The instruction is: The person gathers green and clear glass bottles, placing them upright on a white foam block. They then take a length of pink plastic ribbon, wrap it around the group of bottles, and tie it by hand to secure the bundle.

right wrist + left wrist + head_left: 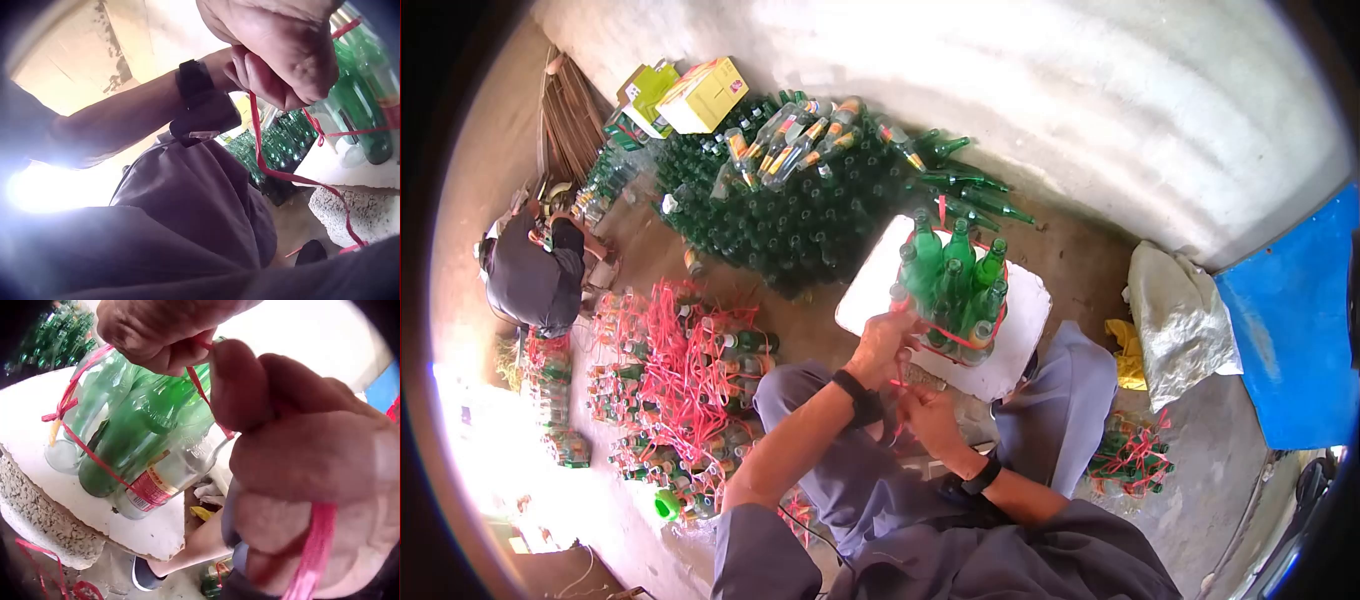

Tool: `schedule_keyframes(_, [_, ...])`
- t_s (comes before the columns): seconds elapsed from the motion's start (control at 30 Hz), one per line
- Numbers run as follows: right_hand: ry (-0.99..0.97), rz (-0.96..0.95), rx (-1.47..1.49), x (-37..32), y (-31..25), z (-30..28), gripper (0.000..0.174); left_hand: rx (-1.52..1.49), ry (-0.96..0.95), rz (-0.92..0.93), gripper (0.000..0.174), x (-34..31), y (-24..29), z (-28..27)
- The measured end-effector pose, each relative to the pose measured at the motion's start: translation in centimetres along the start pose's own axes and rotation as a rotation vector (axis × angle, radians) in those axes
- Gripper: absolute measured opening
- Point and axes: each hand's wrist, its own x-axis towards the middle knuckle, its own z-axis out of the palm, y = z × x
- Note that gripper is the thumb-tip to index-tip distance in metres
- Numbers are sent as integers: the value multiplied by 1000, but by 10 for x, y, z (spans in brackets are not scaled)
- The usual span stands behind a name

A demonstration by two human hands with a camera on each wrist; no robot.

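Note:
A bundle of several green and clear glass bottles (953,285) stands upright on a white board (872,282). Red plastic ribbon (100,457) runs round the bottles, and a knot in it shows at one side in the left wrist view. Close against the near side of the bundle, my left hand (885,343) pinches the ribbon with curled fingers. My right hand (932,420), lower and nearer my body, grips another part of it. A stretch of ribbon passes between the hands, and a loose tail (261,150) hangs down in the right wrist view.
A rough pale block (44,512) supports the board. Behind it lies a large heap of green bottles (790,225). Ribbon-tied bundles (675,365) fill the floor at left, near another crouching person (535,270). A pale sack (1180,310) and blue panel (1295,330) stand at right.

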Motion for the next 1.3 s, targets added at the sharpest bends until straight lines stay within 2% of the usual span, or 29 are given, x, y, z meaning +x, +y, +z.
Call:
schedule_keyframes(0.13, [-48,-29,-52,-1,-1,-2,24,4,-2,10,21,1,-1,3])
schedule_keyframes(0.2, [-40,-334,-269,4,15,-5,24,-29,-25,-18,22,3,1,1])
schedule_keyframes(0.27, [-47,-315,-326,9,35,-12,24,-16,-15,-22,23,5,2,2])
schedule_keyframes(0.43, [-111,-306,-424,3,37,-23,28,-38,-5,-6,29,7,-3,0])
schedule_keyframes(0.47, [-78,-346,-449,0,35,-21,18,-44,7,9,27,6,-5,0])
schedule_keyframes(0.57, [-70,-400,-442,-3,55,-16,17,-36,20,22,26,4,-4,2])
schedule_keyframes(0.73, [-139,-389,-478,-4,39,-21,21,29,27,35,28,5,-6,0])
schedule_keyframes(0.8, [-149,-723,-984,-3,29,-25,28,22,76,81,29,5,-12,1])
schedule_keyframes(0.83, [-146,-714,-982,-3,29,-24,28,24,74,72,29,4,-13,0])
schedule_keyframes(0.9, [-146,-514,-797,0,28,-21,38,21,46,100,28,5,-13,-2])
schedule_keyframes(0.93, [-148,-512,-798,1,30,-22,38,53,54,130,28,7,-15,-2])
schedule_keyframes(1.0, [-173,-363,-725,5,37,-23,33,73,57,143,29,7,-17,-2])
schedule_keyframes(1.03, [-179,-365,-727,6,39,-25,33,94,59,161,29,8,-17,-2])
schedule_keyframes(1.1, [-302,-233,-573,6,41,-29,26,101,60,189,29,9,-18,-1])
schedule_keyframes(1.13, [-314,-232,-578,5,41,-29,26,113,55,212,30,9,-20,0])
schedule_keyframes(1.2, [-178,-340,-677,2,41,-30,24,134,71,234,31,11,-23,2])
schedule_keyframes(1.3, [-222,-235,-645,7,43,-42,26,163,67,259,32,12,-27,2])
